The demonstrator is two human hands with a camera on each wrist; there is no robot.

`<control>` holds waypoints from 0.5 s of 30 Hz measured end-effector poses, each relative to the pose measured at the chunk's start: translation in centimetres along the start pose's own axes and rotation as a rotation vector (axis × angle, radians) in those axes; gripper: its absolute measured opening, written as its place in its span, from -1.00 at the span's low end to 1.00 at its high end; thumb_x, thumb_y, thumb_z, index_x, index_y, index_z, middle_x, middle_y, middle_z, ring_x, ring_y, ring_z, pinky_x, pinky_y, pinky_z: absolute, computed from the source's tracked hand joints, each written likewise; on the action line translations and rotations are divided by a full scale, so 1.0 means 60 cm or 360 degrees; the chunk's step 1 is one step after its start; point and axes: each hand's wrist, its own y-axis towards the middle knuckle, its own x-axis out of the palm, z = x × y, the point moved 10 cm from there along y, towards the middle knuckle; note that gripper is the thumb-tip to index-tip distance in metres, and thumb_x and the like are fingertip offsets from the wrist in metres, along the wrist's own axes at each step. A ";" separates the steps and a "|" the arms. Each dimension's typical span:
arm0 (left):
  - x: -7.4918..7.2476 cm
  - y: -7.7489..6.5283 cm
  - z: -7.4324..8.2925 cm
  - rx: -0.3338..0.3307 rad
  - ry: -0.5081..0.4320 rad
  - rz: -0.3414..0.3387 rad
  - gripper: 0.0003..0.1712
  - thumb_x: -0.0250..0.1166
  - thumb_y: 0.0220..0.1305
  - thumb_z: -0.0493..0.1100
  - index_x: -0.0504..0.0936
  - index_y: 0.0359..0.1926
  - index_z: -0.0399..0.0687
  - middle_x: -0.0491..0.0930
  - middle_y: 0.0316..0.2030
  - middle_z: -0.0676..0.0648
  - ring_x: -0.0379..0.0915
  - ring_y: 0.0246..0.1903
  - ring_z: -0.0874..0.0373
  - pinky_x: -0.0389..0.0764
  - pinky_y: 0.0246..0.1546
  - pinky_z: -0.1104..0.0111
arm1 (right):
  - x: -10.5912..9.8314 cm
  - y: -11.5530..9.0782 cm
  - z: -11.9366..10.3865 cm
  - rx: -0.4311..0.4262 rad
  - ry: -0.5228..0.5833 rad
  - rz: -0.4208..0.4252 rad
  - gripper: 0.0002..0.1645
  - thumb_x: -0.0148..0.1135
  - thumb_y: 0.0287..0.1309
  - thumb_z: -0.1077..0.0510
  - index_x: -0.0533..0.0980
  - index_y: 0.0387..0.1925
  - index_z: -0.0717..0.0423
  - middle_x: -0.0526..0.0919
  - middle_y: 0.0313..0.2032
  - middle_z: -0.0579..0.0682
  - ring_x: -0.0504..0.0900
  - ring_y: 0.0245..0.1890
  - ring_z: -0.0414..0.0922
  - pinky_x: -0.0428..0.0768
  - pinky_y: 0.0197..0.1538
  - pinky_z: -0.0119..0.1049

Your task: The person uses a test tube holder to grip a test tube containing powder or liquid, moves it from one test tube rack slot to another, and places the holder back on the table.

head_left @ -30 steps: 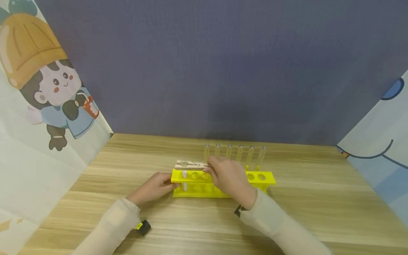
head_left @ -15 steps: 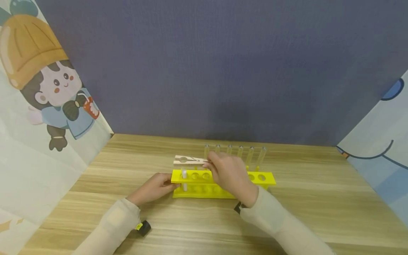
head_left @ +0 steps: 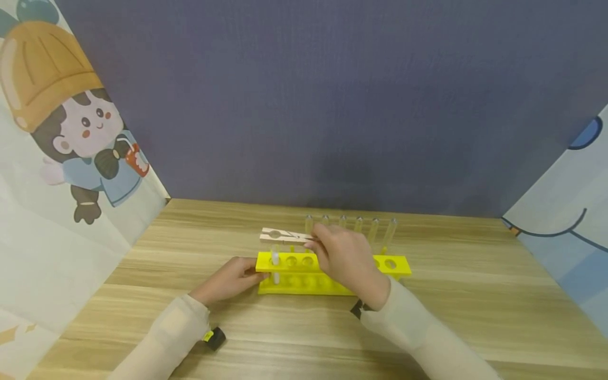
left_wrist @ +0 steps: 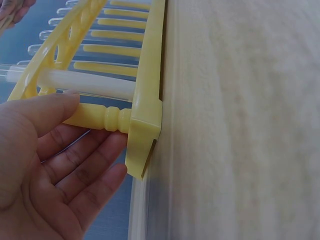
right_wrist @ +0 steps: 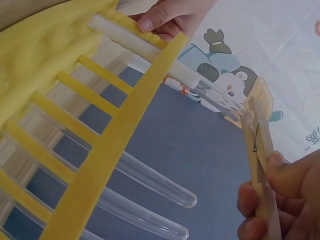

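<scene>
My left hand (head_left: 230,279) grips the left end of a yellow test tube rack (head_left: 332,264). In the left wrist view its thumb and fingers (left_wrist: 97,165) close round the rack's end post (left_wrist: 92,116). A clear test tube with white contents (right_wrist: 150,50) stands in the leftmost hole. My right hand (head_left: 347,258) pinches a wooden test tube clamp (head_left: 285,236), level and pointing left, above that tube's mouth. The right wrist view shows the clamp's tip (right_wrist: 255,112) by the mouth; whether they touch I cannot tell.
Several clear test tubes (head_left: 390,232) stand upside down on pegs along the rack's back side. The rack's other visible front holes (head_left: 390,264) hold no tubes. Behind the wood-grain table (head_left: 475,295) rises a dark blue panel (head_left: 332,105). Cartoon-printed sheets (head_left: 81,174) flank both sides.
My right hand has lifted the clamp up and slightly back, from the level of the white-filled tube's top to above it. The left hand and rack have stayed in place.
</scene>
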 end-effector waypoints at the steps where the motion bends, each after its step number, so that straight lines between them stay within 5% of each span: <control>1: 0.000 0.000 0.000 -0.0003 0.0002 -0.0001 -0.68 0.19 0.32 -0.08 0.61 -0.01 -0.16 0.67 -0.15 -0.03 0.51 -0.30 0.28 0.57 -0.21 0.42 | 0.000 -0.001 0.000 0.0001 0.0000 -0.0008 -0.72 0.30 0.13 0.04 0.41 -0.52 0.06 0.29 -0.73 -0.18 0.12 -0.75 -0.30 0.11 -0.74 -0.48; 7: 0.000 0.001 -0.002 -0.0041 -0.0016 -0.0010 -0.65 0.18 0.32 -0.08 0.58 0.02 -0.21 0.65 -0.09 -0.08 0.56 -0.14 0.19 0.55 -0.12 0.42 | 0.003 -0.004 0.001 0.0007 0.0024 -0.0036 -0.74 0.33 0.11 0.05 0.42 -0.49 0.06 0.30 -0.72 -0.16 0.11 -0.73 -0.31 0.11 -0.73 -0.48; 15: 0.001 0.002 0.001 0.0002 -0.0012 -0.0004 -0.71 0.20 0.31 -0.11 0.61 -0.03 -0.15 0.68 -0.19 -0.01 0.45 -0.39 0.30 0.55 -0.28 0.43 | 0.003 -0.010 0.008 0.0037 0.0022 -0.0052 -0.75 0.35 0.08 0.05 0.47 -0.44 0.08 0.37 -0.70 -0.16 0.15 -0.74 -0.31 0.12 -0.73 -0.49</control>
